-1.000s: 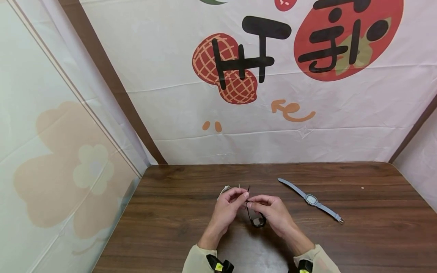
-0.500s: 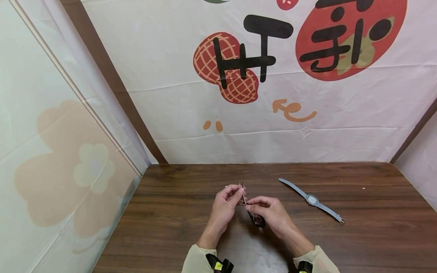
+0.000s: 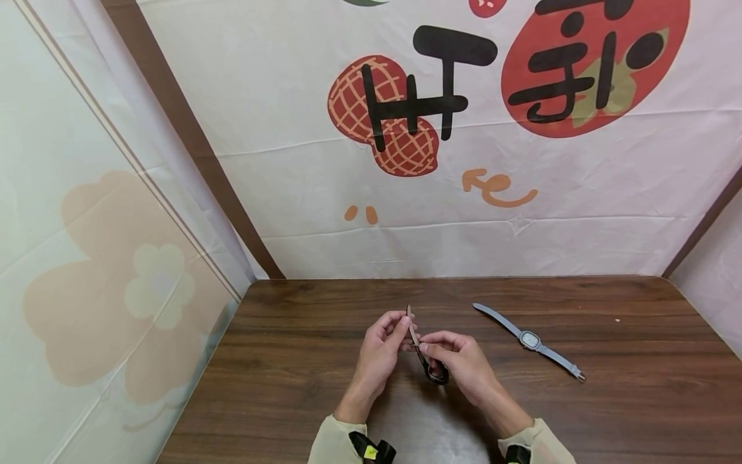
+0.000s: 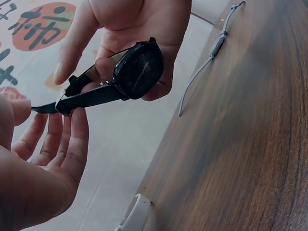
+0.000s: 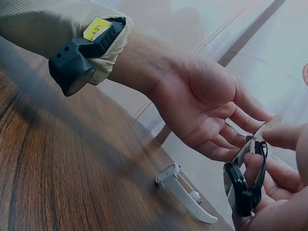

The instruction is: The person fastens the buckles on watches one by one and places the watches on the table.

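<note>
A black wristwatch (image 3: 437, 377) is held up between both hands above the table, its strap looped through the buckle. My left hand (image 3: 378, 351) pinches the free strap end between thumb and fingers. With thumb and fingertips, my right hand (image 3: 466, 364) grips the strap near the buckle. In the left wrist view the dark watch face (image 4: 139, 70) shows to the right of the buckle. The loop and case (image 5: 238, 190) appear from the side in the right wrist view. Fingers hide part of the strap.
A light blue watch (image 3: 529, 339) lies stretched out on the brown wooden table (image 3: 637, 386), right of the hands. A white watch (image 5: 187, 195) lies on the table in the right wrist view. Printed cloth (image 3: 278, 193) hangs behind the table.
My left hand has shifted slightly left with the strap end, which now shows its paler side. The black watch has turned a little. The white watch has become hidden in the head view.
</note>
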{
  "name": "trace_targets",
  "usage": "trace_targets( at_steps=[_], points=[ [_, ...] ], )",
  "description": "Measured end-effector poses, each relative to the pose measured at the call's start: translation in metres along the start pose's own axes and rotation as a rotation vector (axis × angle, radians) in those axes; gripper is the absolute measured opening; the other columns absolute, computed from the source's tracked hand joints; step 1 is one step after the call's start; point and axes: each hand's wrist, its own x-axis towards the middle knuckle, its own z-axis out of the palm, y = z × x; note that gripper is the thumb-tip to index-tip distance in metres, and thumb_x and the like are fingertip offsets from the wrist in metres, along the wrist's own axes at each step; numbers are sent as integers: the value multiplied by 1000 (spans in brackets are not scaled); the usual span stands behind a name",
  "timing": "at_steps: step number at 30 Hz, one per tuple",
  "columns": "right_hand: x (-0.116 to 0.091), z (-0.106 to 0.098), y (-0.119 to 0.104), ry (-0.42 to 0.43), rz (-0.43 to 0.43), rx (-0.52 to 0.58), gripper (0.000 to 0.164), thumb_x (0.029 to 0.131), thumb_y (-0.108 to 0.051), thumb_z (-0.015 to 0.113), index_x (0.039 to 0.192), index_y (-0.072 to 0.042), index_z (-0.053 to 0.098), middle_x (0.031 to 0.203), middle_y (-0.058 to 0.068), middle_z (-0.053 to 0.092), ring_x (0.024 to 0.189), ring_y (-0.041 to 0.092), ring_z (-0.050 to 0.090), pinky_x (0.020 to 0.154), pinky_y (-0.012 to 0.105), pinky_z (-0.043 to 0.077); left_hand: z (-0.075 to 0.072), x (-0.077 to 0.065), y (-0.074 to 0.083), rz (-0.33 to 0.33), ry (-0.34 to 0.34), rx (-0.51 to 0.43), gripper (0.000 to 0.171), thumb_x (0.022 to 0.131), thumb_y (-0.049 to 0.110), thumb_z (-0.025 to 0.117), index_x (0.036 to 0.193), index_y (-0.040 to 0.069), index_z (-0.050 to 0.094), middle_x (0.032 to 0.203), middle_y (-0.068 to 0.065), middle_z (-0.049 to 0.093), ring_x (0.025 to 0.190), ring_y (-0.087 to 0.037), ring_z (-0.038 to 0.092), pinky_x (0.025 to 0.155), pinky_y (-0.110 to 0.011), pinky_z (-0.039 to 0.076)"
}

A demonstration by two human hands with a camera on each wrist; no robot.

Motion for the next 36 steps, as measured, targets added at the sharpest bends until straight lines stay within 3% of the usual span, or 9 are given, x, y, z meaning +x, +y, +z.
trace_targets(
  at_steps=[7, 11, 19, 36],
  points=[
    [1, -3, 2, -56, 51, 110, 20, 97, -10, 58, 107, 4, 68, 91, 1, 71, 79, 12, 63, 68, 25, 50, 0, 0, 0, 4, 16, -18, 29, 101, 18, 58, 117, -7, 60, 96, -5, 67, 88, -25, 69, 71, -27, 58],
    [2, -4, 2, -60, 81, 148, 14, 96, -9, 59, 102, -2, 69, 88, 0, 70, 79, 11, 62, 68, 25, 49, 1, -1, -1, 1, 13, -27, 29, 102, 19, 57, 118, -6, 60, 98, -6, 67, 86, -22, 69, 71, -29, 59],
    [3, -4, 2, -46, 101, 178, 8, 94, -10, 63, 93, -11, 71, 82, -3, 68, 71, 8, 57, 62, 22, 46, 2, -1, -2, 11, 0, -45, 30, 102, 18, 57, 118, -7, 59, 98, -7, 67, 90, -30, 69, 72, -31, 60],
    [5, -2, 4, 19, 117, 173, 7, 91, -9, 67, 85, -12, 70, 81, -2, 66, 69, 9, 56, 61, 21, 45, 4, -2, 0, 6, -19, -53, 32, 101, 19, 58, 119, -7, 60, 99, -7, 66, 100, -45, 65, 76, -34, 60]
  ],
)
